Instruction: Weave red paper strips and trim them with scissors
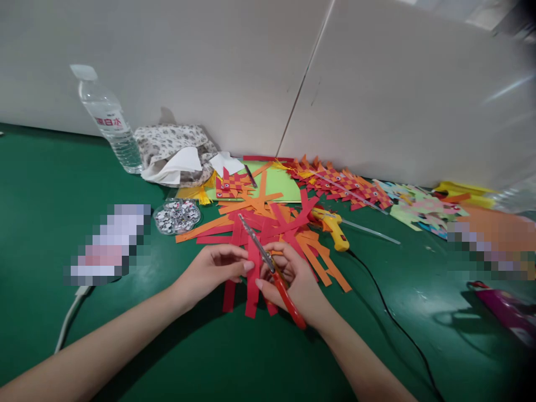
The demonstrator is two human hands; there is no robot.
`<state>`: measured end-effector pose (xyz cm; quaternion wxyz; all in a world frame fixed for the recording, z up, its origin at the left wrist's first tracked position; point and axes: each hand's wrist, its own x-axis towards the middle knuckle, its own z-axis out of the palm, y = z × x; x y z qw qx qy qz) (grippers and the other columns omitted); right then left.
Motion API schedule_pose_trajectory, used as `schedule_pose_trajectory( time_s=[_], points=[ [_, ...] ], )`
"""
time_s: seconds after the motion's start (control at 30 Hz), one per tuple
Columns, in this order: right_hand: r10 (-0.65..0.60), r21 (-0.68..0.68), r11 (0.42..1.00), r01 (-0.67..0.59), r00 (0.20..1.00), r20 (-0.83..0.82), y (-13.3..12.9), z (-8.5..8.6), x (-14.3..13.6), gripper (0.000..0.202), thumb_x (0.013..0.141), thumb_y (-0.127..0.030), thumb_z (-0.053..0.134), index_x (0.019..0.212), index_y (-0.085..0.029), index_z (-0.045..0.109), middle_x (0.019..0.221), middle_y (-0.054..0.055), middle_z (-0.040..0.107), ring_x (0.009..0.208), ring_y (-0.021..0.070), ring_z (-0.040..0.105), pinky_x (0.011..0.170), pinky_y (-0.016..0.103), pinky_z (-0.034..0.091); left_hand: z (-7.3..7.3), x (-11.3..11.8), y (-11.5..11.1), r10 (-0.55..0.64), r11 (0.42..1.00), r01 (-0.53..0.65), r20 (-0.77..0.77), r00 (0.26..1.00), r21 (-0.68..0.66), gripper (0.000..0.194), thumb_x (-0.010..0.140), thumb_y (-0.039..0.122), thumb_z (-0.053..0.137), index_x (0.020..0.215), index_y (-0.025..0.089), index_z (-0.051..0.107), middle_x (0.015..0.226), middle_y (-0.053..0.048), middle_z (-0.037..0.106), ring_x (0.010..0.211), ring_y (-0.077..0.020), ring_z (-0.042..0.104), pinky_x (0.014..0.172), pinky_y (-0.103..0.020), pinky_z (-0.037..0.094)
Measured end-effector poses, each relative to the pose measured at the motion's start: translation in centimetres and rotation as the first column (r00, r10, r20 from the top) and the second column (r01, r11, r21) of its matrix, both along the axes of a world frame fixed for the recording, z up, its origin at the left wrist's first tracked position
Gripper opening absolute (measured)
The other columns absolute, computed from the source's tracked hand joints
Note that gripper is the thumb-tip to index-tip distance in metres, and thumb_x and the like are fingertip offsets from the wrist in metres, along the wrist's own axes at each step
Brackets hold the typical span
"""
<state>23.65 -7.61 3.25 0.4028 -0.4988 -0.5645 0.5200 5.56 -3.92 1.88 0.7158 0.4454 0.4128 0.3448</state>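
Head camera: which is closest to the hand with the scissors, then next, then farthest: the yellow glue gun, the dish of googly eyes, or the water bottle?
From the right hand holding the scissors:
1. Yellow glue gun, just up and to the right on the green table.
2. Dish of googly eyes, across to the left, past the left hand.
3. Water bottle, far back left by the wall.

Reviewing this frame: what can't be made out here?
- Head view: pixelated block on the table's left, contents blurred.
- Second pixelated patch at right.
- Water bottle label too small to read.
- Right hand covers the scissors handles.
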Motion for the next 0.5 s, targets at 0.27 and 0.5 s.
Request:
schedule_pose_trajectory(
  time_s=[0.27, 0.5],
  points=[
    [-0.117, 0.171, 0.979, 0.11, 0.993, 0.031, 0.2, -0.7, 0.5, 0.05, 0.07, -0.02, 0.074, 0.11, -0.027, 0.045, 0.074, -0.005, 0.057, 0.057, 0.0097, 0.054, 0.056, 0.023, 0.046, 0.2, -0.3, 0.4, 0.058, 0.997, -0.06, 0.023, 0.998, 0.054, 0.022, 0.068, 0.033, 0.078, 0.073, 0.016, 0.065, 0.063, 0.002, 0.062, 0.057, -0.0078, 0.056, 0.056, -0.018, 0.048],
    [-0.221, 0.296, 0.953, 0.066, 0.821, 0.527, 0.2, 0.2, 0.7, 0.066, 0.069, -0.039, 0.073, 0.125, -0.023, 0.042, 0.093, 0.006, 0.061, 0.075, 0.0213, 0.059, 0.066, 0.035, 0.048, -0.1, -0.5, 0.8, 0.258, 0.963, -0.261, 0.059, 0.964, 0.064, 0.023, 0.069, 0.034, 0.077, 0.074, 0.017, 0.062, 0.06, 0.005, 0.057, 0.051, -0.0045, 0.049, 0.048, -0.014, 0.037]
  ],
)
